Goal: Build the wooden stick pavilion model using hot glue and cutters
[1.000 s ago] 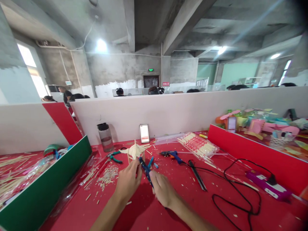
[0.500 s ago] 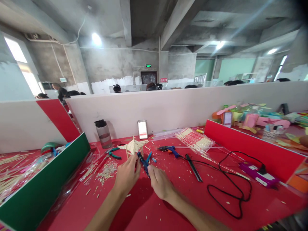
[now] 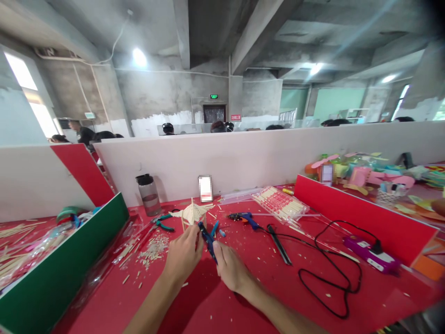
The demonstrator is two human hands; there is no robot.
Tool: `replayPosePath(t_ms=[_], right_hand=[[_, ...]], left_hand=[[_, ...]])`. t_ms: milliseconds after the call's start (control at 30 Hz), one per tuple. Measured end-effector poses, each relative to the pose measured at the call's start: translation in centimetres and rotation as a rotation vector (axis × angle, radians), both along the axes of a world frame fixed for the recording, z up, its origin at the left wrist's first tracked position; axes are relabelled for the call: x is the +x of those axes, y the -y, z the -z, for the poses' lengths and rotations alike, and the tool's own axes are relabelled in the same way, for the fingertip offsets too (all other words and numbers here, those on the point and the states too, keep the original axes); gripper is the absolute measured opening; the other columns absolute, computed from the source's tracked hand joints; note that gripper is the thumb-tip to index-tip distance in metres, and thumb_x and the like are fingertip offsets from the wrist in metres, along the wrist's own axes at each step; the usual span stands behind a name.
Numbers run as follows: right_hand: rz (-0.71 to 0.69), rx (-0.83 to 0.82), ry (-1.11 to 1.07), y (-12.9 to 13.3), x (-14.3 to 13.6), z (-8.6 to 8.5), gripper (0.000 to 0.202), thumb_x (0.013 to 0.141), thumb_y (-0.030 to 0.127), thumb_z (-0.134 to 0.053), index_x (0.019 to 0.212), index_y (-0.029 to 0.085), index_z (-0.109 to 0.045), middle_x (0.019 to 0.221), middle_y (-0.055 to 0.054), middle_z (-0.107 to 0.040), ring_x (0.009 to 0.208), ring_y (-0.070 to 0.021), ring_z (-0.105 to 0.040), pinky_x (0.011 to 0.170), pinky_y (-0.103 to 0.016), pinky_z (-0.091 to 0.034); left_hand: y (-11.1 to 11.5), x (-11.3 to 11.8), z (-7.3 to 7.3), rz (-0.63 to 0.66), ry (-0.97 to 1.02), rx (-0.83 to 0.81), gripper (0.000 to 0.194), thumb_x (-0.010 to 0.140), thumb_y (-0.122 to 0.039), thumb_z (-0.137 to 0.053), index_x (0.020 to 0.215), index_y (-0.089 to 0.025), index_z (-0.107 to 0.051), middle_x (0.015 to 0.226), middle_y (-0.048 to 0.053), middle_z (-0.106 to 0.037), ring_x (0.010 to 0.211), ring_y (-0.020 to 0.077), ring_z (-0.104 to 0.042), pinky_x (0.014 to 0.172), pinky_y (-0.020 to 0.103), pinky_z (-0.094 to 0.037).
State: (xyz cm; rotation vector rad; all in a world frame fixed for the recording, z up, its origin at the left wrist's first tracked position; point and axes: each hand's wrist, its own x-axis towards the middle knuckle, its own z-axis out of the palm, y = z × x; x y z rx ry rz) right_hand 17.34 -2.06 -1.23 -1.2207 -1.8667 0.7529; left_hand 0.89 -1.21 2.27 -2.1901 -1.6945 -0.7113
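Framing has slid since a second ago, so items on the bench (image 3: pixel 257 301) sit slightly higher and farther left; left grip (image 3: pixel 184 250) and right grip (image 3: pixel 230 268) hardly shift. Head view: I have the right grip closed around a blue hand tool (image 3: pixel 209 245), its tip beside the left. Left fingers bent; I cannot tell what they hold. Stick model (image 3: pixel 193 214) stands just beyond, between green-handled pliers (image 3: pixel 164 226) and a glue gun (image 3: pixel 247 219).

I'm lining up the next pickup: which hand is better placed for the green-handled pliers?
Probably the left hand: it is nearer the green-handled pliers, while the right hand grips a dark blue tool. Whether the left holds anything is unclear.
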Motion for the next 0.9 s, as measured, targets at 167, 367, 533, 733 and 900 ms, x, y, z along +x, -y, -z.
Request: replayPosePath(t_ms=[167,367,533,733,900], right_hand=[[-0.038,-0.273,-0.166,0.4,-0.3,1.0,0.067,0.095,0.073,-0.012,0.070,0.023,-0.050,0.044,0.002,-0.047,0.043,-0.0172,-0.055,0.049,-0.027,-0.043],[0.008,-0.600,-0.300,1.1,-1.0,1.5,0.067,0.091,0.078,-0.012,0.076,0.023,-0.048,0.040,0.006,-0.044,0.030,-0.0131,-0.044,0.032,-0.022,-0.037],[-0.023,-0.701,-0.343,0.9,-0.9,0.7,0.067,0.095,0.073,-0.014,0.077,0.021,-0.052,0.040,0.007,-0.042,0.028,-0.0102,-0.040,0.031,-0.019,-0.036],[-0.059,-0.704,-0.440,-0.6,0.5,-0.4,0.065,0.094,0.074,-0.022,0.084,0.019,-0.057,0.042,0.006,-0.045,0.029,-0.0102,-0.040,0.033,-0.020,-0.037],[-0.031,-0.545,-0.639,-2.4,3.6,-1.4,0.056,0.091,0.068,-0.031,0.087,0.021,-0.061,0.060,-0.001,-0.062,0.049,-0.0176,-0.059,0.052,-0.030,-0.051]], left_hand=[[0.2,0.1,-0.3,-0.016,-0.033,-0.047,0.018,0.099,-0.025,-0.042,0.105,-0.022,-0.058,0.104,0.006,-0.073,0.085,0.0218,-0.072,0.058,0.026,-0.040],[0.4,0.2,-0.3,0.025,-0.065,-0.070,0.024,0.096,-0.023,-0.043,0.115,-0.022,-0.058,0.122,0.011,-0.068,0.093,0.0242,-0.072,0.065,0.027,-0.047],[0.1,0.1,-0.2,0.030,-0.064,-0.107,0.022,0.095,-0.022,-0.044,0.111,-0.021,-0.059,0.117,0.011,-0.070,0.091,0.0238,-0.072,0.066,0.027,-0.047],[0.3,-0.4,-0.5,0.071,0.034,-0.061,0.020,0.099,-0.024,-0.038,0.101,-0.022,-0.057,0.100,0.007,-0.072,0.085,0.0213,-0.071,0.064,0.026,-0.044],[0.3,-0.8,-0.4,0.166,0.097,-0.004,0.020,0.101,-0.026,-0.034,0.095,-0.023,-0.054,0.088,0.003,-0.069,0.077,0.0185,-0.069,0.063,0.024,-0.042]])
